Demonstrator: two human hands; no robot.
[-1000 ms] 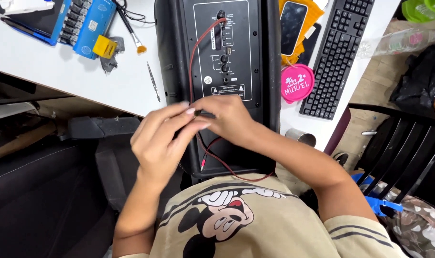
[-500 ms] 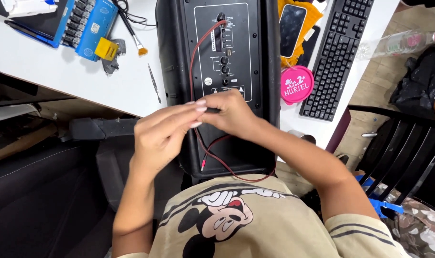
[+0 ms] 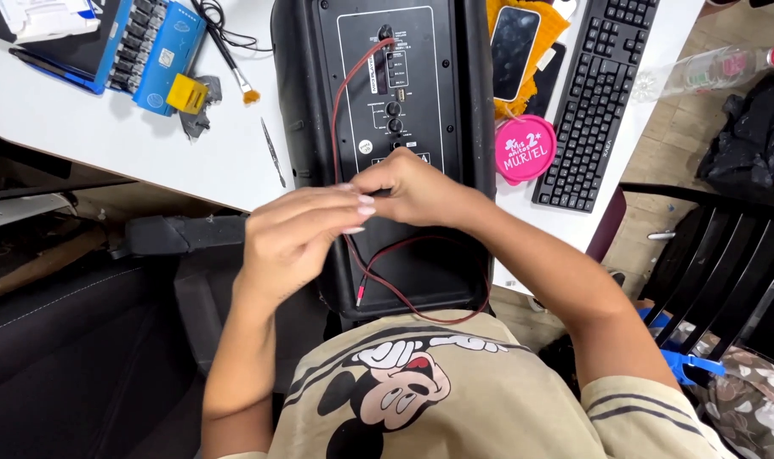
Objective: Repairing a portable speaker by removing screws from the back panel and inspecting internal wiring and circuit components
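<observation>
While both hands met over the lower back of the black speaker cabinet (image 3: 468,127), the left hand (image 3: 306,238) was curled with fingertips pinched toward the right hand (image 3: 412,191), which was closed around something small; what lay between them looked like the red-and-black wire pair (image 3: 404,297), though the fingers hid the actual grip. Nearest the body, that wire looped low across the cabinet, one loose end with a red tip lying by the bottom edge. Farther up it ran along the control panel (image 3: 395,93) toward a knob near the top. Judgement: the wire ends were being worked or joined at the fingertips; the next move would want a steady pinch and slack kept off the panel knobs. Cabinet lay flat, overhanging the white counter (image 3: 106,144). Left of it: a thin metal probe (image 3: 273,153), a small brush (image 3: 234,72), a yellow block (image 3: 186,92), a blue device (image 3: 153,51). Right of it: a pink round lid (image 3: 525,149), a phone (image 3: 515,38) on orange cloth, a black keyboard (image 3: 595,93), a clear bottle (image 3: 710,68). A black chair (image 3: 710,255) crowded the right elbow.
</observation>
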